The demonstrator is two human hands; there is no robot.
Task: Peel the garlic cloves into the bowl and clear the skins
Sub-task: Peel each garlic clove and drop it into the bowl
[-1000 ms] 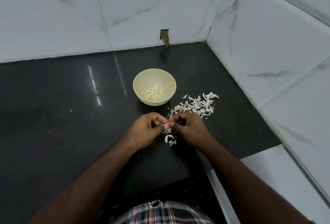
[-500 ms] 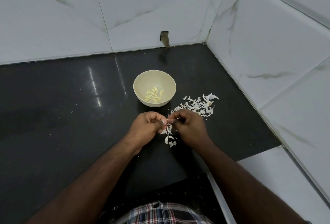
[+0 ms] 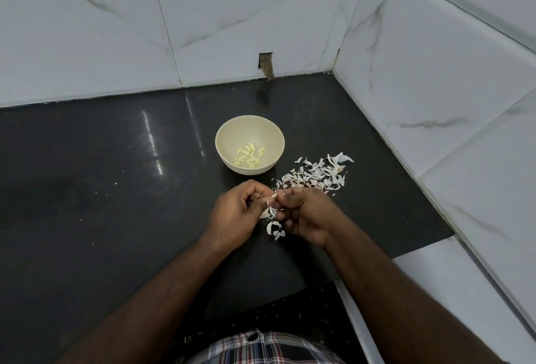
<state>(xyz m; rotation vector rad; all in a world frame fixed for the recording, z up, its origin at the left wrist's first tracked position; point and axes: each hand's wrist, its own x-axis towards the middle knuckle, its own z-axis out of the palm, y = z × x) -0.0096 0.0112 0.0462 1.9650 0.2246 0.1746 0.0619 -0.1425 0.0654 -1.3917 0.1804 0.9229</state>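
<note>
A dark polished surface (image 3: 87,189) is seen, closed at the far side and the right by white marble-pattern wall tiles (image 3: 232,15). A small rectangular hole (image 3: 265,64) is cut low in the far wall. A checked shirt (image 3: 261,349) is seen at the near edge.

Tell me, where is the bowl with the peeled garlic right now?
In the head view the cream bowl sits mid-counter on the black countertop, just beyond the left hand, with the pile of skins to its right.
</note>
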